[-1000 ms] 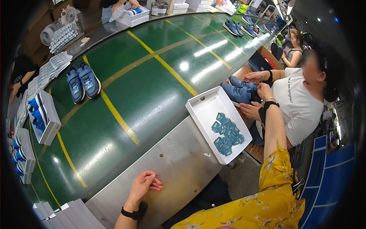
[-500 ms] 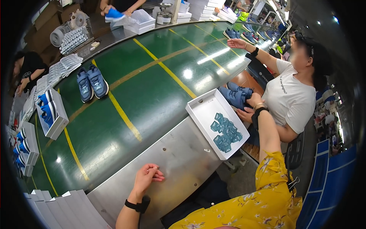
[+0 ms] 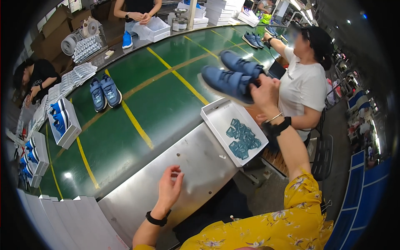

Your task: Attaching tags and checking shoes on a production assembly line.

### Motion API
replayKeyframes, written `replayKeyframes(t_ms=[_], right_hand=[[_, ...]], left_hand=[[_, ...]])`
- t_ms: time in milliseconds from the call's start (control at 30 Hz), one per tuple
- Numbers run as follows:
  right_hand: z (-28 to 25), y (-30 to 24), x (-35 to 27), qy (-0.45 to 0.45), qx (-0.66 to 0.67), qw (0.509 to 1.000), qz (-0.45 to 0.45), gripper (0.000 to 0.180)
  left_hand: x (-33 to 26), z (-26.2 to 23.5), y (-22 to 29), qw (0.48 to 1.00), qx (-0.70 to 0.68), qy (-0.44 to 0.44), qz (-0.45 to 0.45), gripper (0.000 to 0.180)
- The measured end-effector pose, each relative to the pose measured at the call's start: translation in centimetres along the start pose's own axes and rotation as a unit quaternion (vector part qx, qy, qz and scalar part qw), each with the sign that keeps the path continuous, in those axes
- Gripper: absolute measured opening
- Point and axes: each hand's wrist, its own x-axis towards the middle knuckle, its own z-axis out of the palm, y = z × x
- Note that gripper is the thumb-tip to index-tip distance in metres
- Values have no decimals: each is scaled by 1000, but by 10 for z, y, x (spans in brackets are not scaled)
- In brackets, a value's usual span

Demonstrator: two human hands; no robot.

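Note:
My right hand point(image 3: 266, 92) grips a pair of dark blue sneakers point(image 3: 233, 79) at their heel ends. The pair hangs above the belt's near edge, toes pointing left, slightly blurred. Below it, a white box lid point(image 3: 205, 111) holds a heap of small teal tags point(image 3: 243, 139). Over the bare metal table point(image 3: 158, 166) my left hand point(image 3: 170, 187) is raised with nothing in it, thumb and fingers apart. Another pair of dark blue sneakers point(image 3: 105, 92) stands on the green belt point(image 3: 158, 108) at the left.
A co-worker in a white shirt point(image 3: 306, 87) sits close on the right, reaching toward sneakers point(image 3: 253, 39) on the belt. Open boxes with bright blue shoes point(image 3: 60, 118) line the left edge. Stacked white boxes point(image 3: 75, 223) stand at lower left. Two more people work across the belt.
My right hand has lifted the dark blue sneakers up and left from beside the co-worker. My left hand has risen, its fingers spreading. Across the belt, a bright blue shoe has been set down.

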Motion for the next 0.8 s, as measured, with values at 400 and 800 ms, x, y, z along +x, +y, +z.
replayKeyframes(t_ms=[400,800], right_hand=[[-30,-205,-234,-281,342,889,-116,13],[34,23,-144,-288,258,922,22,18]], left_hand=[[-82,18,-57,945,136,293,57,74],[-70,0,-63,968,-11,249,10,71]])
